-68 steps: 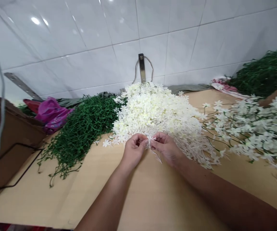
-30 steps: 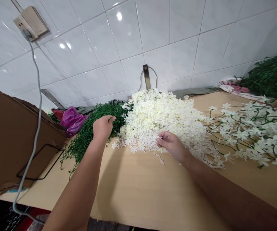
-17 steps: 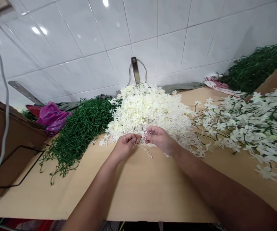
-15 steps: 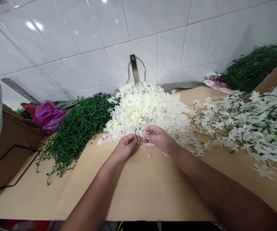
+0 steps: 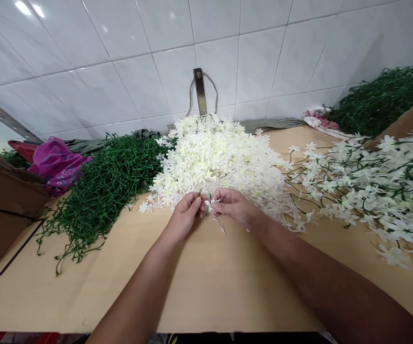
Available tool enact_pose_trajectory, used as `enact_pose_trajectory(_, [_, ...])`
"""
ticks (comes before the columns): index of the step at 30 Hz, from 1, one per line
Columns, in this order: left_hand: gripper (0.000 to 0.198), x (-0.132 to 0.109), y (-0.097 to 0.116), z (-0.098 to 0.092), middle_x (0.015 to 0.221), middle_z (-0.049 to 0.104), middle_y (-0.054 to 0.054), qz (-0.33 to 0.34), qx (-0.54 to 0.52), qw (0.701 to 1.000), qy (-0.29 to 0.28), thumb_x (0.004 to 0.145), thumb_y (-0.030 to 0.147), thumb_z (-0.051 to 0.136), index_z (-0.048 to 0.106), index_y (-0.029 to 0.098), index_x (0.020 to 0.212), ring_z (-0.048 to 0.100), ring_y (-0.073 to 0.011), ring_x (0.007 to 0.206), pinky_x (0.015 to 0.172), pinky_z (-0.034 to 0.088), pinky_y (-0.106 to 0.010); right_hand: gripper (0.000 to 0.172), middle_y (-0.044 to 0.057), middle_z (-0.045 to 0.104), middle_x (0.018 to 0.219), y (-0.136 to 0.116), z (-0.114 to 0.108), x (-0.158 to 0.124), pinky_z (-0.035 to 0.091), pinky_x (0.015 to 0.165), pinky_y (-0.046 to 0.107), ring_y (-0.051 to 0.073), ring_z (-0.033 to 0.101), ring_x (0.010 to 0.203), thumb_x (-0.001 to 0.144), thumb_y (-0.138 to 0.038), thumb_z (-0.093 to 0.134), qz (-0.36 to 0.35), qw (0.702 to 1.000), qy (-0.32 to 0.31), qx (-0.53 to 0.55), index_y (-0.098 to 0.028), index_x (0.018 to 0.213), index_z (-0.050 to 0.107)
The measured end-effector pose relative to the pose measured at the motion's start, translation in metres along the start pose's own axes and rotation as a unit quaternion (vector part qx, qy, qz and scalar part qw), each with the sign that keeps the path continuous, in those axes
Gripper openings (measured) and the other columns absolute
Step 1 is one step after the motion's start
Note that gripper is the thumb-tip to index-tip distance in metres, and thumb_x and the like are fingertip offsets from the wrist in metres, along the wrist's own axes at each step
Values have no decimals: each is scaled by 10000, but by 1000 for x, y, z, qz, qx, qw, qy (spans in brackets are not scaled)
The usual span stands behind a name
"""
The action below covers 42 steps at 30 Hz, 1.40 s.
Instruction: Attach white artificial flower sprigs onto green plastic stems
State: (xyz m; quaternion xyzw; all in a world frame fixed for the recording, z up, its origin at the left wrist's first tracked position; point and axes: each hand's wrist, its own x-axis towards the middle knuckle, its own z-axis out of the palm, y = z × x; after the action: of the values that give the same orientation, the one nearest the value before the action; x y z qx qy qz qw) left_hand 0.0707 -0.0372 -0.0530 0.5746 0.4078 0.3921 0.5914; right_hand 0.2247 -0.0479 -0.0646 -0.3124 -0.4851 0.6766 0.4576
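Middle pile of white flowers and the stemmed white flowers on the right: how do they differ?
The middle pile is densely heaped; the stemmed flowers spread more loosely. The stemmed flowers show plenty of green among the white; the middle pile looks almost wholly white and pale yellow. Both have white petals.

Fabric-like petals with a soft, matt face form the held white flower (image 5: 210,206), its green stem (image 5: 210,196) plastic in look, while the flower pile (image 5: 213,157) behind mixes the same matt petals with thin, smooth, plastic-looking white stalks. Green strands (image 5: 109,177) at left resemble moulded plastic with a faint sheen. The tabletop (image 5: 206,291) is smooth, pale and matt, against glossy wall tiles (image 5: 174,71) that mirror 2 bright lights at upper left. A metal bracket (image 5: 201,93) shines dully; the brown box (image 5: 2,191) is matt cardboard, and the grey cloth (image 5: 274,125) lies rumpled, without shine
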Motion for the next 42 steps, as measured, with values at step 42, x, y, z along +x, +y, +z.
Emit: enact_pose_trajectory(42, [299, -16, 10, -11, 576, 330, 38, 50, 229, 965, -115, 836, 360, 369, 407, 158, 619, 311, -89, 562, 534, 261, -223, 108, -20, 531, 625, -13, 7, -5, 432, 602, 240, 91, 530, 609, 706, -227, 578, -50, 978, 23, -202, -154, 715, 499])
